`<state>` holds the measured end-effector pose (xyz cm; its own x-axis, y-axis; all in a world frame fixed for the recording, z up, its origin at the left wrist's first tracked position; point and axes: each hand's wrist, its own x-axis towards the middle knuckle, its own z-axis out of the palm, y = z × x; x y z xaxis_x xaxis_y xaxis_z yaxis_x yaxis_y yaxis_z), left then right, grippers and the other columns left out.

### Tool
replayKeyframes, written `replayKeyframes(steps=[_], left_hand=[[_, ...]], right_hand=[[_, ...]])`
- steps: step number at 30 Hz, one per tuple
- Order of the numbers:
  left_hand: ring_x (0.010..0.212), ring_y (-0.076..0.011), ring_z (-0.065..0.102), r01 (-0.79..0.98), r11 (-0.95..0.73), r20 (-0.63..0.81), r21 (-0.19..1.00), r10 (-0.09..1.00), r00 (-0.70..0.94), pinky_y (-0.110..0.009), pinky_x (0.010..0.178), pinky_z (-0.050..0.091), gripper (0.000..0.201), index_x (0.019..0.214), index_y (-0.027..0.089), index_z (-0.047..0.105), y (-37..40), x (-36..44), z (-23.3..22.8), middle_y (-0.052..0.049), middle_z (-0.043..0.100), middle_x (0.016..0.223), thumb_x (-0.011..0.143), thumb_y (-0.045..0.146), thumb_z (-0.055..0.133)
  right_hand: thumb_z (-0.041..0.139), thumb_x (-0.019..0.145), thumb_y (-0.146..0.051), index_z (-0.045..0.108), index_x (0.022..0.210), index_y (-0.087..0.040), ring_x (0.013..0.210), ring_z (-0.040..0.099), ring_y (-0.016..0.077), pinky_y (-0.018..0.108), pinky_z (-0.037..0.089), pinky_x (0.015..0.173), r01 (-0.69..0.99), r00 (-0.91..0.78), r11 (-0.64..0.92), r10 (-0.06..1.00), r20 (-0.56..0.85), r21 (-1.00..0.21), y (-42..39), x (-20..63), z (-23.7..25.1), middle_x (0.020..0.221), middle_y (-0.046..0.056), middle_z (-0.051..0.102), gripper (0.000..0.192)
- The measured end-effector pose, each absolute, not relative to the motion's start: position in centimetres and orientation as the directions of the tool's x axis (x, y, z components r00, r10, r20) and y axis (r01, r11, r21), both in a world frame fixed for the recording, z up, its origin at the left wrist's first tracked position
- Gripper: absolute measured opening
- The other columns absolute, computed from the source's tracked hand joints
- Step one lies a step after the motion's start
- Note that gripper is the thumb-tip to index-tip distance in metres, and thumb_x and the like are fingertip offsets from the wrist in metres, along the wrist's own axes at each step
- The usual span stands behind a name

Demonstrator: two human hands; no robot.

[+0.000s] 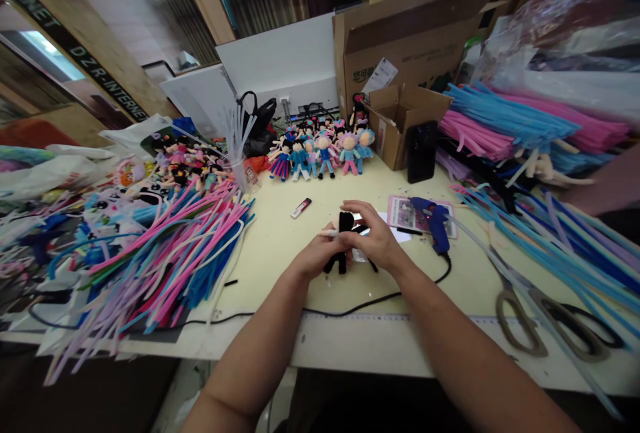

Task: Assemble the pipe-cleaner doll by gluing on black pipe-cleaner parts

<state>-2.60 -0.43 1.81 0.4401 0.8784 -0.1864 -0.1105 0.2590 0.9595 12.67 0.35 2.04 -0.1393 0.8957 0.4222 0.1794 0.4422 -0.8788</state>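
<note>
A small black pipe-cleaner doll (346,222) is held over the table between both hands, its black legs hanging below the fingers. My left hand (317,252) wraps around its left side, next to a thin pale piece. From the other side, my right hand (379,240) presses its thumb against the doll, with its index finger arched above. Parts of the doll are hidden by the fingers. Right of the hands lies a blue glue gun (436,221) on a pink printed card (399,212). A lighter-like object (301,208) rests beyond the left hand.
Bundles of coloured pipe cleaners (170,256) cover the left side; more blue stems (505,220) lie right. Large scissors (537,300) sit near the front edge. Finished dolls (325,153) stand at the back beside a small cardboard box (400,120) and black phone (421,152). A cable (350,305) crosses the front.
</note>
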Motion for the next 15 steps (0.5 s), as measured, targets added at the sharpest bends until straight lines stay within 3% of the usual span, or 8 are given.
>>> replayKeyframes(steps=[3, 6, 10, 12, 15], left_hand=[[0.058, -0.0119, 0.056, -0.182, 0.247, -0.151, 0.952, 0.893, 0.423, -0.028, 0.057, 0.051, 0.039, 0.104, 0.013, 0.056, -0.2, -2.8, 2.0, -0.002, 0.061, 0.074, 0.071, 0.030, 0.069], [0.060, -0.0114, 0.055, -0.227, 0.255, -0.145, 0.940, 0.900, 0.411, -0.029, 0.057, 0.052, 0.039, 0.102, 0.012, 0.060, -0.1, -3.1, 2.5, -0.003, 0.061, 0.078, 0.069, 0.028, 0.071], [0.060, -0.0116, 0.055, -0.258, 0.244, -0.124, 0.935, 0.905, 0.407, -0.030, 0.058, 0.052, 0.044, 0.108, 0.014, 0.060, -0.1, -3.3, 2.9, -0.002, 0.061, 0.077, 0.068, 0.028, 0.072], [0.061, -0.0117, 0.055, -0.257, 0.236, -0.110, 0.937, 0.900, 0.422, -0.030, 0.058, 0.052, 0.046, 0.109, 0.014, 0.059, -0.2, -3.3, 2.8, -0.003, 0.061, 0.078, 0.068, 0.029, 0.072], [0.060, -0.0119, 0.057, -0.222, 0.227, -0.110, 0.948, 0.891, 0.441, -0.029, 0.059, 0.052, 0.049, 0.111, 0.013, 0.058, -0.3, -3.1, 2.4, -0.003, 0.061, 0.077, 0.068, 0.031, 0.072]], right_hand=[[0.064, 0.075, -0.031, 0.058, 0.113, -0.024, 0.108, 0.055, 0.0211, 0.036, 0.046, 0.085, 0.040, 0.001, 0.321, 0.947, 0.322, -0.946, 1.1, 13.5, 1.8, 0.116, 0.007, 0.060, 0.040], [0.061, 0.075, -0.034, 0.065, 0.096, -0.019, 0.085, 0.062, 0.0178, 0.033, 0.048, 0.076, -0.093, 0.182, 0.216, 0.963, 0.197, -0.972, 2.0, 14.6, 1.6, 0.090, 0.005, 0.068, 0.026], [0.064, 0.072, -0.037, 0.067, 0.081, -0.017, 0.062, 0.059, 0.0147, 0.029, 0.047, 0.062, -0.096, 0.194, 0.131, 0.975, 0.111, -0.987, 2.0, 14.9, 1.9, 0.063, 0.000, 0.063, 0.022], [0.067, 0.070, -0.038, 0.067, 0.078, -0.018, 0.065, 0.059, 0.0159, 0.030, 0.047, 0.063, 0.012, 0.153, 0.190, 0.970, 0.190, -0.982, 1.5, 14.5, 2.4, 0.067, 0.001, 0.063, 0.022], [0.070, 0.069, -0.032, 0.067, 0.100, -0.022, 0.096, 0.058, 0.0221, 0.034, 0.048, 0.078, 0.203, 0.030, 0.403, 0.909, 0.417, -0.892, 0.4, 13.6, 3.0, 0.101, 0.006, 0.063, 0.033]])
